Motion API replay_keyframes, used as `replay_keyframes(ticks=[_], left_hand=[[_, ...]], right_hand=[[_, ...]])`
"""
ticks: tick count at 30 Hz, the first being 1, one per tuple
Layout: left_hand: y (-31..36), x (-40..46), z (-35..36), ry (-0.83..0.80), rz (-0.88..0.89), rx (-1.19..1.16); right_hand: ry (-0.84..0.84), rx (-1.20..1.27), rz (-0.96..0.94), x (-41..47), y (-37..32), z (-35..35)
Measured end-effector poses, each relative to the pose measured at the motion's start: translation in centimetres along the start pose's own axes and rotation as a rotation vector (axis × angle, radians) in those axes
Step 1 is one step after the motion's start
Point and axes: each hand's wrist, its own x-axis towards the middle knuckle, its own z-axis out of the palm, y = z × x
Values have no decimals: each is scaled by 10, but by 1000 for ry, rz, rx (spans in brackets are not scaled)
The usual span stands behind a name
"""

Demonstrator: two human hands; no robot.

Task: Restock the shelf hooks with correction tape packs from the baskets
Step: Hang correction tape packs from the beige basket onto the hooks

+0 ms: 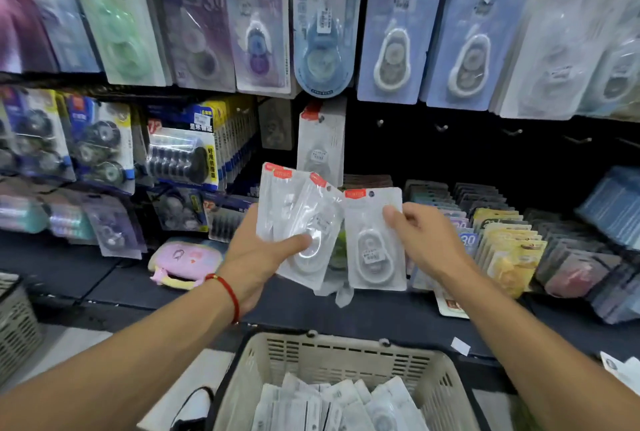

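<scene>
My left hand (pixel 258 257) grips a fanned bundle of white correction tape packs (pixel 294 209) with red labels, thumb across their fronts. My right hand (pixel 424 235) pinches a single pack (pixel 372 250) of the same kind by its right edge, just right of the bundle. One matching pack (pixel 320 143) hangs on a hook straight above my hands. To its right a row of bare hooks (pixel 441 127) sticks out of the dark back panel. A beige basket (pixel 341 354) at the bottom holds several more white packs (pixel 332 406).
The top row is filled with hanging blue, purple and green tape packs (pixel 393 39). Packed display trays (pixel 498 240) stand on the shelf at right. A pink pouch (pixel 183 259) lies on the dark shelf at left. A second grey basket (pixel 15 323) sits at the far left.
</scene>
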Motion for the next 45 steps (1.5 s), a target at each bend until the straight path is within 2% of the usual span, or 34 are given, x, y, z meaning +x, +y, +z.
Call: replay_keyframes(ticks=[2,5,10,20,30,37,40,42,45], left_hand=[[6,14,-8,90,68,3],[9,28,-17,209,114,-131],[19,41,-24,344,197,-222],[28,39,-33,360,257,-225],[33,34,-33,359,266,-213],[31,33,-24,335,265,-193],[29,33,-19,282,243,-202],[27,33,-14,223,213,-216],[24,32,-3,123,141,-257]], right_hand=[[68,-12,-53,10,-9,1],[100,21,-149,31,-26,13],[148,129,-152,74,-58,37],[181,-19,-95,124,-90,57],[245,-2,-81,120,-90,68],[67,-81,155,142,-83,67],[78,-186,98,120,-70,65],[21,-64,15,96,-64,63],[-209,233,-11,62,-62,61]])
